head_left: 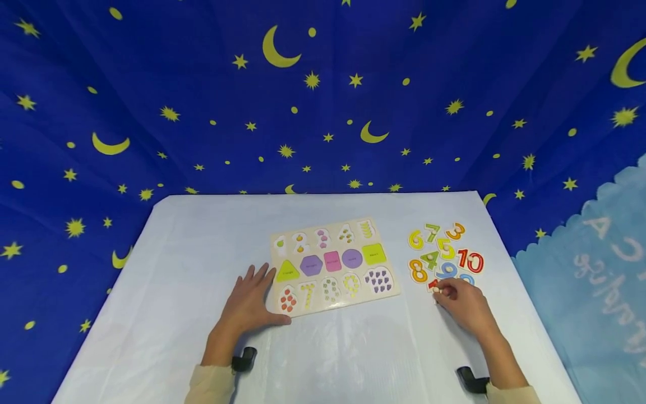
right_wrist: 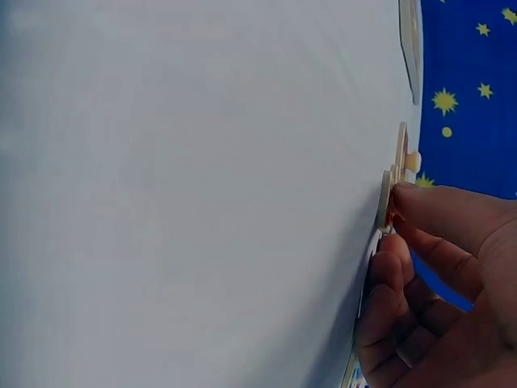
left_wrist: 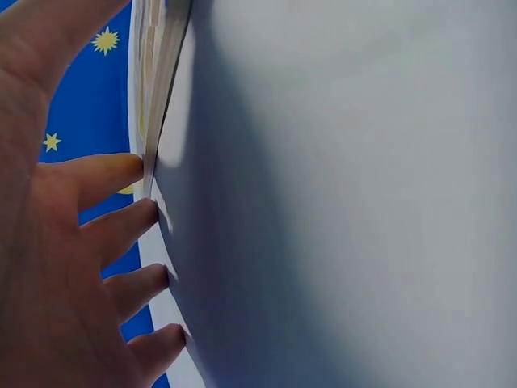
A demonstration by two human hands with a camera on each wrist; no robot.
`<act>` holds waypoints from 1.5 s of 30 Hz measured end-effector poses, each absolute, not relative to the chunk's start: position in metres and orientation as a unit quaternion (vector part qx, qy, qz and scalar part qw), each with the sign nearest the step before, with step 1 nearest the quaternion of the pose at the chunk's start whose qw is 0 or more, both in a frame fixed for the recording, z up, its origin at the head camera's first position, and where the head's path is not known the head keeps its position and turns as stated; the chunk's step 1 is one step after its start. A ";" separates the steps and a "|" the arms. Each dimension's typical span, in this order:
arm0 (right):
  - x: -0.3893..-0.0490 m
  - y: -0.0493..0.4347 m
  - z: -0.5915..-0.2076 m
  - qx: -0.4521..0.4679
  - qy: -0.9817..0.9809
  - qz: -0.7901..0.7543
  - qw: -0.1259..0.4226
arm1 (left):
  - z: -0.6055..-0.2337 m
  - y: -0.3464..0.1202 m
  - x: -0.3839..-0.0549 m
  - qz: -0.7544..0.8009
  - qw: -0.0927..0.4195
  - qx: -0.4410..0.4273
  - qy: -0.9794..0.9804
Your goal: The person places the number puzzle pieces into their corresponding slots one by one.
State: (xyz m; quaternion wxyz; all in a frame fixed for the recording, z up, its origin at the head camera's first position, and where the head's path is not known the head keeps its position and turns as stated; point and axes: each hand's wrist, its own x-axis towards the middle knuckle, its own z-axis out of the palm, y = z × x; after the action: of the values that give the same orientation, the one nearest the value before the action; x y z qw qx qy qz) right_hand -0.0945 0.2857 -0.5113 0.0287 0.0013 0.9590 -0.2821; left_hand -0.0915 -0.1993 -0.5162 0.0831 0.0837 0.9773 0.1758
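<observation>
A: Are the fingers (right_wrist: 452, 212) of the right hand (head_left: 464, 307) pinching something?

B: They are; thumb and forefinger pinch the red 1 (head_left: 432, 284), a flat, wooden-looking numeral, with a pale rounded knob (head_left: 436, 290) beside the fingertips; it lies between three and four o'clock from the middle of the puzzle board (head_left: 295, 258); whether it is raised I cannot tell.

A: And what surrounds it?

B: The other numerals (head_left: 446, 248), flat and brightly coloured with pale rims, fan out from eleven round to four o'clock of it; past them at nine o'clock lies the beige board, smooth and thin-edged.

A: The left hand (head_left: 249, 303)?

B: Between eight and nine o'clock from the board's middle; its fingers are spread, the forefinger against the board's edge; the thumb's contact I cannot judge.

A: Further out?

B: A slightly glossy white table (head_left: 353, 353); at twelve o'clock, a blue curtain (head_left: 222, 73) with yellow moons and stars; at three, a pale blue cloth (head_left: 550, 286) with a scalloped edge.

A: And the counts?

B: One red 1, nine other numerals, a blue one partly behind the right hand; on the board, ten numeral-shaped places (head_left: 331, 290) with little pictures, five above and five below; between those rows, five shapes: triangle (head_left: 287, 271), hexagon (head_left: 310, 265), rectangle (head_left: 332, 261), circle (head_left: 352, 258), square (head_left: 374, 254).
</observation>
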 end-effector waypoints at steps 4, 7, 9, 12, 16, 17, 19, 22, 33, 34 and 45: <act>-0.095 0.284 -0.514 0.004 0.959 -0.280 0.036 | -0.518 -0.203 -0.088 0.178 0.074 0.084 0.978; -0.094 0.285 -0.516 0.008 0.959 -0.279 0.043 | -0.519 -0.204 -0.088 0.181 0.074 0.085 0.977; -0.093 0.287 -0.516 0.008 0.959 -0.280 0.041 | -0.520 -0.203 -0.089 0.182 0.074 0.088 0.977; -0.092 0.289 -0.516 0.005 0.959 -0.281 0.037 | -0.519 -0.202 -0.090 0.186 0.076 0.089 0.976; -0.095 0.289 -0.514 0.004 0.960 -0.278 0.035 | -0.517 -0.201 -0.091 0.192 0.078 0.086 0.974; -0.095 0.289 -0.514 0.005 0.960 -0.278 0.037 | -0.517 -0.201 -0.092 0.194 0.079 0.085 0.974; -0.096 0.288 -0.513 0.004 0.959 -0.280 0.041 | -0.517 -0.201 -0.092 0.193 0.081 0.082 0.974; -0.096 0.289 -0.512 0.002 0.959 -0.279 0.042 | -0.519 -0.200 -0.092 0.191 0.077 0.079 0.975; -0.090 0.293 -0.519 0.015 0.960 -0.272 0.068 | -0.526 -0.198 -0.083 0.196 0.092 0.072 0.974; -0.090 0.292 -0.520 0.015 0.960 -0.273 0.066 | -0.526 -0.198 -0.083 0.196 0.092 0.072 0.974; -0.095 0.291 -0.514 0.014 0.962 -0.270 0.030 | -0.523 -0.200 -0.086 0.203 0.088 0.067 0.973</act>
State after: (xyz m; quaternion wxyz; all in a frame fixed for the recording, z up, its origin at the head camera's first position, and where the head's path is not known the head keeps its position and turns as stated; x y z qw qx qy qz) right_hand -0.0945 0.2908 -0.5144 0.0302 0.0136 0.9622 -0.2705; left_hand -0.0858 -0.2003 -0.5233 0.0881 0.0675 0.9729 0.2031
